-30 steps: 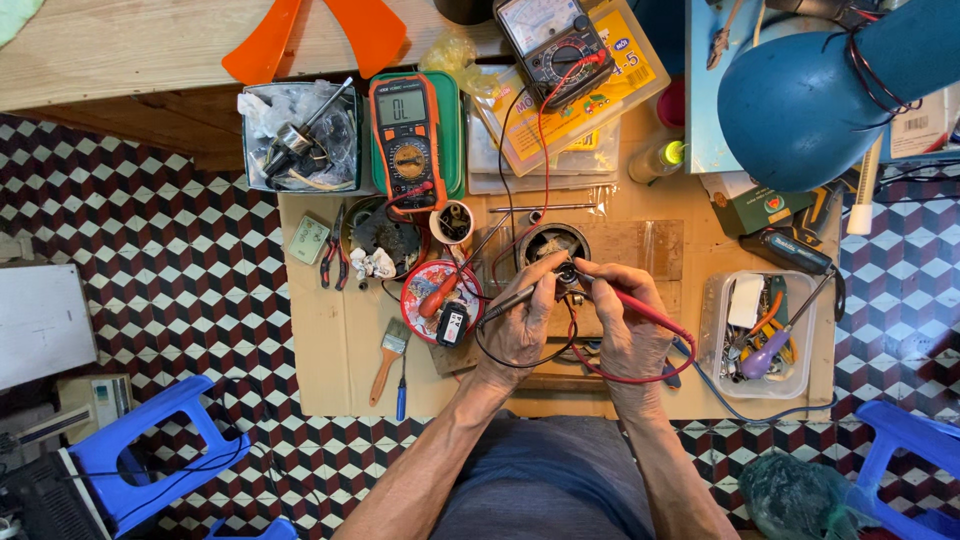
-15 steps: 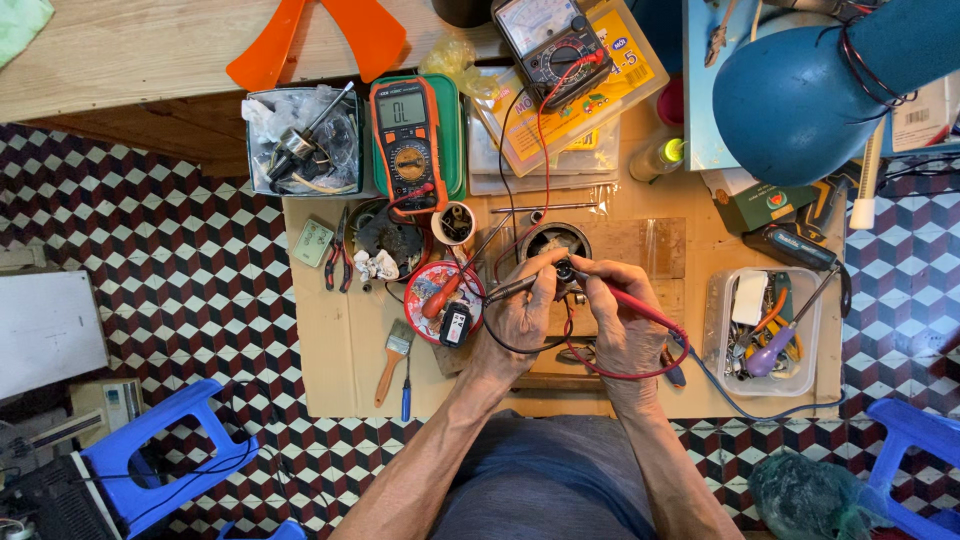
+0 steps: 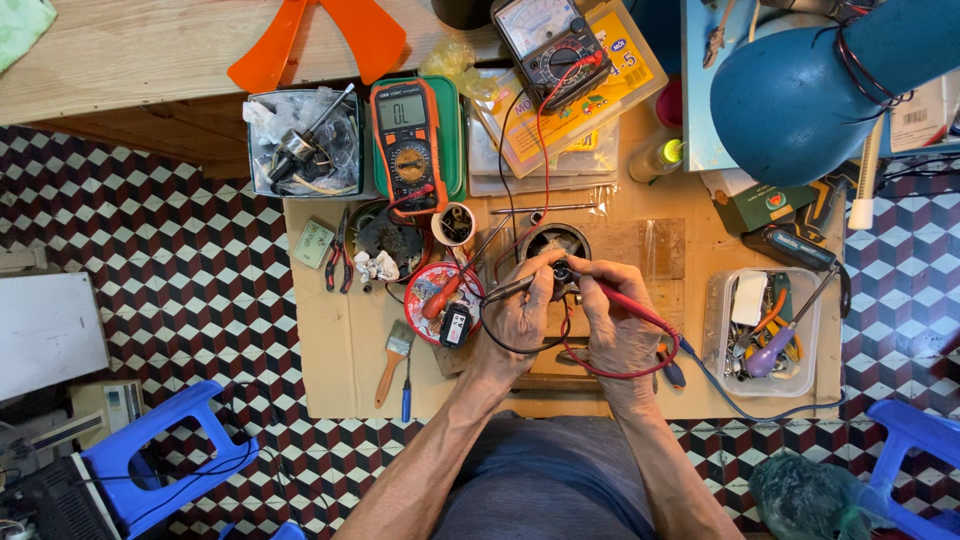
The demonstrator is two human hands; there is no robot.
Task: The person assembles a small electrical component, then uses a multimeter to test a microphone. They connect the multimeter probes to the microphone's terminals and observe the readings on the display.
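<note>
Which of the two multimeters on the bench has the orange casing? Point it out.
The digital multimeter with the orange casing, on the green tray left of centre; the black needle-dial multimeter lies on yellow packaging.

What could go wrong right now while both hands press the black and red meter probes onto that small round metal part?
The black probe in the left hand and the red probe in the right hand meet at one tight spot on the round metal part, so the tips could slip and touch each other. The looping red lead might snag under the wrists. Fingertips sit near the tips, which may skew a reading on the orange digital multimeter.
</note>
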